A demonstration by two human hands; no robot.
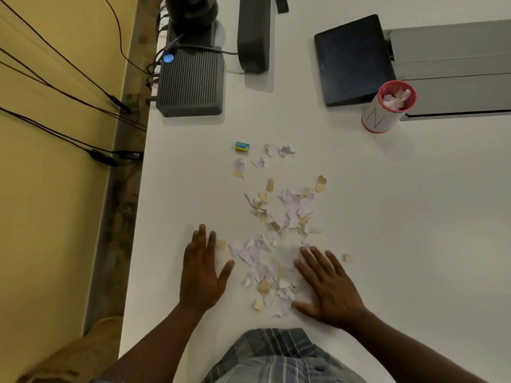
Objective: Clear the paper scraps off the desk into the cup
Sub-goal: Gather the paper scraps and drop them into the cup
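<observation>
Both hands, left (203, 272) and right (329, 286), are laid flat and released, holding nothing, flanking the paper scraps (276, 244) on the tabletop (401, 217). Cup (388, 106) stands well apart, already part filled. Risks judged: outlying scraps missed, eraser (242, 146) swept in, pieces dropped in transit.

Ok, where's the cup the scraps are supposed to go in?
In the head view, the cup stands at the far right of the desk, just beside the dark tablet, well beyond the right hand.
</observation>
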